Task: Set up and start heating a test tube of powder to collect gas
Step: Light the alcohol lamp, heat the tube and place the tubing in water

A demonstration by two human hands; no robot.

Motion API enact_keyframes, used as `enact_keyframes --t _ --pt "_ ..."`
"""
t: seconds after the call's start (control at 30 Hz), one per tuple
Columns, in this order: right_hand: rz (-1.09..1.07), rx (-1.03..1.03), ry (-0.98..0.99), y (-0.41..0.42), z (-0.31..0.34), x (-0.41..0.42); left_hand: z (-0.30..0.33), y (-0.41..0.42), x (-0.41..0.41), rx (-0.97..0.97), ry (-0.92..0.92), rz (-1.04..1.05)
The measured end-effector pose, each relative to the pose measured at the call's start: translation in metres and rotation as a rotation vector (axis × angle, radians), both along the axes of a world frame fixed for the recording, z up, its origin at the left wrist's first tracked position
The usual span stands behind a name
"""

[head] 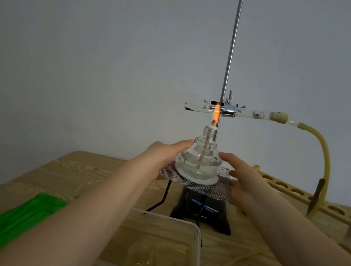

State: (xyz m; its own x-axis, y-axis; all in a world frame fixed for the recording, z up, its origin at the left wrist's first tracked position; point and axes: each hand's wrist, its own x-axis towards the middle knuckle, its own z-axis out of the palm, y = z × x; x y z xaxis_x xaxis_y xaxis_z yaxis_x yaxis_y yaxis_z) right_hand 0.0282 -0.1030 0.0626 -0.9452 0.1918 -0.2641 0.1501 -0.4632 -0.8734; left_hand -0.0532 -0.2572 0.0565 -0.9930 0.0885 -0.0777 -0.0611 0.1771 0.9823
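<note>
One lit spirit lamp (201, 160), liquid inside.

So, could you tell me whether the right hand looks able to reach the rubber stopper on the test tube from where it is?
Probably yes: the right hand is open beside the alcohol lamp, and nothing stands between it and the stopper up to its right.

A makeshift chemistry lab set against a plain grey wall: on a wood-grain counter (99, 166) a retort stand (231, 49) clamps a horizontal test tube (199, 108) over a lit alcohol lamp (201, 158) (its flame orange), which sits on wire gauze (220, 189). A yellowish rubber hose (326, 158) leads from the stoppered tube, beside a wooden test-tube rack (312, 197) and a clear plastic water trough (172, 255).
</note>
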Motion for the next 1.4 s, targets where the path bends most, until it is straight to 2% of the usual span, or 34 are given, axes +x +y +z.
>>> enact_keyframes --t 0.37,0.8,1.4 --pt "-0.005 0.031 0.003 -0.020 -0.004 -0.020 -0.002 -0.026 -0.001 0.013 -0.022 0.033" --pt "0.047 0.080 -0.013 -0.044 -0.012 -0.038 -0.018 -0.055 -0.017 0.168 -0.089 0.036" --pt "0.026 0.098 0.014 -0.049 -0.019 -0.048 -0.030 -0.062 -0.023 0.185 -0.099 0.031"
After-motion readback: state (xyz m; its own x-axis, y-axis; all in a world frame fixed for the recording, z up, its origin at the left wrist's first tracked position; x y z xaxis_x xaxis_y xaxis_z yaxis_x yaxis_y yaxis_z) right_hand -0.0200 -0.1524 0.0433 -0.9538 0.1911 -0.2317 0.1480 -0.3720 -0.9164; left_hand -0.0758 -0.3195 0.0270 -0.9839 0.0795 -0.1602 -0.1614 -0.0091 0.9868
